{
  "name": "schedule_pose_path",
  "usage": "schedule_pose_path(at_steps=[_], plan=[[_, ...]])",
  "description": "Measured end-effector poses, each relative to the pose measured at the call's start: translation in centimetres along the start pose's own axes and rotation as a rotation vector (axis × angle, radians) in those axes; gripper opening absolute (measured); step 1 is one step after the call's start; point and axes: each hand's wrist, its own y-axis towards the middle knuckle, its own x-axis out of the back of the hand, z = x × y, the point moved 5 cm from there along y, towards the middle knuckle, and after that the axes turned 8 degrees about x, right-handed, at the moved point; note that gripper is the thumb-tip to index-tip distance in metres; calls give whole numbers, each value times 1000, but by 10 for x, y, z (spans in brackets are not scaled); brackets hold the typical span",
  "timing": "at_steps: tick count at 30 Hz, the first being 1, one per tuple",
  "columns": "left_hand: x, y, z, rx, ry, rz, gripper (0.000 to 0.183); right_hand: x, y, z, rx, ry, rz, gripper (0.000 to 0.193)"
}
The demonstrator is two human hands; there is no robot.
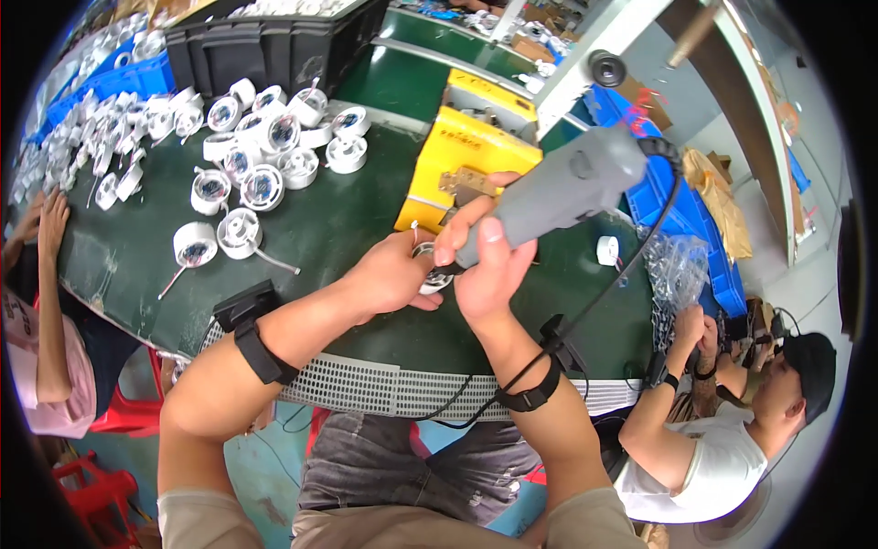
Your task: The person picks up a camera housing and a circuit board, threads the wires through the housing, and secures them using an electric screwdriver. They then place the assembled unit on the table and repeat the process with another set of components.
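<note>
White round housing (435, 282), and it's right at the centre of the action, low on the green table (119, 242) in front of the yellow machine. Over to the far left, a co-worker's hands (52, 224) rest at the table edge, beside a dense heap of small white parts (101, 133) that stretches up towards a blue bin (151, 78). Next along, a black crate (265, 59) stands behind a loose cluster of white housings (262, 188), two of them nearer the front, wire leads trailing. Now the left hand (393, 272): fingers closed in, pinching the housing at its side. Right hand (494, 270) next, wrapped around the lower end of a grey power tool (567, 188), tilted, its dark tip down at the housing; fingers hide whether they touch. Behind stands the yellow machine (476, 128). Further right, one white piece (607, 250) lies alone, then clear plastic bags (679, 265) against a blue tray (672, 215), and a second co-worker (700, 467) with hands together.
</note>
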Motion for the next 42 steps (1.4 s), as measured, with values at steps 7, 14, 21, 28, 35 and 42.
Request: schedule_pose_path(at_steps=[7, 14, 21, 28, 35, 42], plan=[[100, -64, -70, -380, 975, -873, 33, 83, 8, 14, 106, -319, -130, 52], [131, -106, -95, -494, 827, -1295, 34, 307, 9, 29, -574, -1937, -259, 77], [19, -55, -48, -76, 625, 139, 31, 164, -12, 49, -191, -1146, 99, 56], [-22, -32, -19, -184, -75, 372, 44, 29, -40, 50, 141, -875, 579, 68], [-17, -35, -30, -273, 14, 287, 42, 80, -49, 12, -672, -57, 92, 35], [-15, -30, -24, -435, 216, 148, 39, 73, -56, 14, -760, 25, 301, 12]])
